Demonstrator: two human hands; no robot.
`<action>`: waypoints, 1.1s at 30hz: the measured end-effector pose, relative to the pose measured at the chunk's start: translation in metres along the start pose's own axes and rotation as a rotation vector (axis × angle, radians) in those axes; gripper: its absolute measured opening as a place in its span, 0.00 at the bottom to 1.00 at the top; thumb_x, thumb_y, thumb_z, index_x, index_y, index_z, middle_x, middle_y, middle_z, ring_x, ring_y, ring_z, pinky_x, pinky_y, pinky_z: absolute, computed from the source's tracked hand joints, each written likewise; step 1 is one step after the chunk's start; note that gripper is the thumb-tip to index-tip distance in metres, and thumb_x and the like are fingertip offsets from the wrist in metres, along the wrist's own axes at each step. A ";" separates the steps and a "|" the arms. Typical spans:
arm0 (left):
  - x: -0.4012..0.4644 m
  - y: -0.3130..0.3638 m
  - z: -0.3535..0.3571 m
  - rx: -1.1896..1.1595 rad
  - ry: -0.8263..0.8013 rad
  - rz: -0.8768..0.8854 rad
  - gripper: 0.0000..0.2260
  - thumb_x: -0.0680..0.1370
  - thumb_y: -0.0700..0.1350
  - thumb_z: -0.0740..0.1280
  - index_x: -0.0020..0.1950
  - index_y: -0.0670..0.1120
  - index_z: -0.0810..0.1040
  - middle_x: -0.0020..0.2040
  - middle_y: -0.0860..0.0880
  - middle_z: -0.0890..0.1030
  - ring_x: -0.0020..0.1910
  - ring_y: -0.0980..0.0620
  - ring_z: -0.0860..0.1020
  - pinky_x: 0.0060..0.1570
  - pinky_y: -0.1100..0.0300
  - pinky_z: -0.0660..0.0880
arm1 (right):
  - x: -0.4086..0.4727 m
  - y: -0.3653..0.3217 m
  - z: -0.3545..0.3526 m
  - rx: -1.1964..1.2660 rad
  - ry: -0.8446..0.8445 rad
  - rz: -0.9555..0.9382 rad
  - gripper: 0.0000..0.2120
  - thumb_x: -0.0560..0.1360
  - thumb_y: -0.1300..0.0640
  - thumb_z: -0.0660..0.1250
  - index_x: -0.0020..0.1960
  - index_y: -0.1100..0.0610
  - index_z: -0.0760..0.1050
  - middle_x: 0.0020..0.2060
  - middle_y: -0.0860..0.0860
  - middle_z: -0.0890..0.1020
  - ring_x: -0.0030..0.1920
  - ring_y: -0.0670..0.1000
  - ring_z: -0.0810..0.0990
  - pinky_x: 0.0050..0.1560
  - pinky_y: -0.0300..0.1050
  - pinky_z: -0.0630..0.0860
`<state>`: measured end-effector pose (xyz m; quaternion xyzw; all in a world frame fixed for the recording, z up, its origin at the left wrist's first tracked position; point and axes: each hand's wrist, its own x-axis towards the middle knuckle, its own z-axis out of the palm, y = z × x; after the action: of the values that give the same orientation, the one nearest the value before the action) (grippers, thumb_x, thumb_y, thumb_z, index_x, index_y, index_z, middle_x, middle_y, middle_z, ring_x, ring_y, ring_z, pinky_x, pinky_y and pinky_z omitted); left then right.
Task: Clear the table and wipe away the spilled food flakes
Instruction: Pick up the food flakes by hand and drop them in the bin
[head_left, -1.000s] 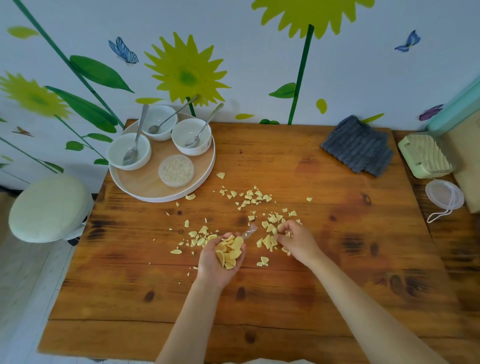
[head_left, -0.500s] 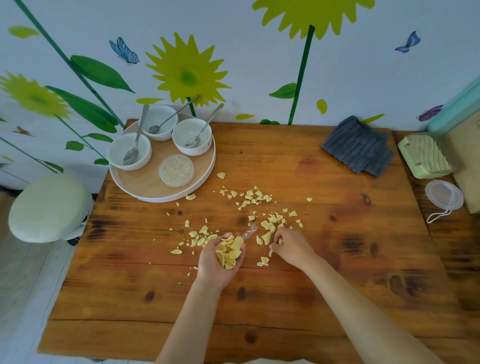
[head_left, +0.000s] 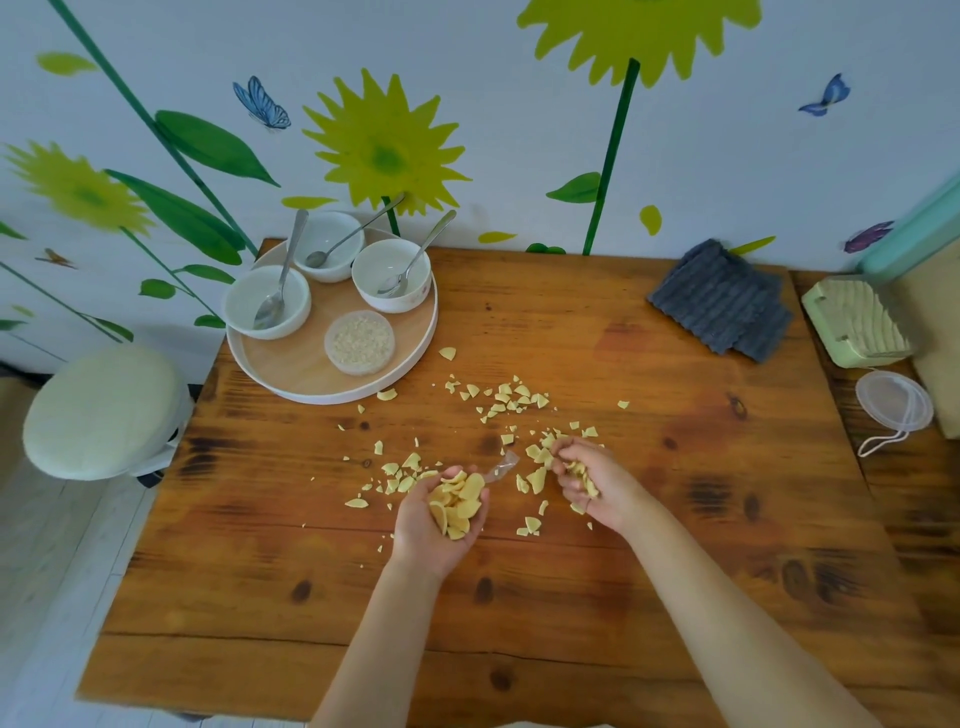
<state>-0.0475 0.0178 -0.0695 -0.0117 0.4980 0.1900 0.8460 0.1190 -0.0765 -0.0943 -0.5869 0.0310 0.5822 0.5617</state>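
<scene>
Pale yellow food flakes (head_left: 511, 399) lie scattered over the middle of the wooden table (head_left: 519, 597). My left hand (head_left: 439, 519) is cupped palm up and holds a pile of gathered flakes. Just right of it, my right hand (head_left: 589, 480) curls its fingers round a few more flakes picked off the table. A small scrap of clear wrapper (head_left: 501, 466) lies between the two hands. A folded grey cloth (head_left: 724, 299) rests at the back right of the table.
A round wooden tray (head_left: 291, 382) at the back left carries three white bowls with spoons and a small lidded dish of grains (head_left: 359, 341). A stool (head_left: 104, 410) stands left of the table. A green soap holder (head_left: 857, 322) and a clear lid (head_left: 893, 408) sit at the right.
My right hand has turned partly palm up with flakes gathered in its fingers, after raking through the pile. My left hand has stayed cupped in place.
</scene>
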 end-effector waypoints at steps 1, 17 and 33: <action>0.000 0.000 0.000 0.001 -0.001 0.000 0.11 0.80 0.42 0.56 0.46 0.41 0.76 0.43 0.42 0.81 0.44 0.46 0.79 0.38 0.56 0.80 | 0.003 0.002 0.001 -0.183 0.080 -0.015 0.10 0.78 0.65 0.56 0.40 0.60 0.72 0.26 0.51 0.73 0.21 0.44 0.67 0.19 0.34 0.61; -0.001 0.004 -0.001 -0.003 -0.015 -0.010 0.10 0.79 0.41 0.56 0.47 0.41 0.76 0.45 0.43 0.80 0.44 0.46 0.78 0.38 0.55 0.80 | 0.015 0.029 0.027 -1.300 0.368 -0.168 0.11 0.77 0.51 0.62 0.54 0.57 0.73 0.40 0.49 0.77 0.38 0.50 0.75 0.30 0.40 0.65; -0.001 0.005 0.001 -0.008 -0.018 -0.028 0.10 0.79 0.41 0.56 0.45 0.41 0.76 0.45 0.43 0.80 0.43 0.46 0.78 0.35 0.56 0.80 | -0.008 -0.008 0.003 0.355 -0.230 0.029 0.18 0.74 0.57 0.54 0.29 0.59 0.74 0.22 0.50 0.72 0.17 0.44 0.66 0.15 0.32 0.60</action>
<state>-0.0489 0.0223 -0.0673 -0.0204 0.4893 0.1801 0.8531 0.1202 -0.0766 -0.0834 -0.4078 0.0772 0.6386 0.6480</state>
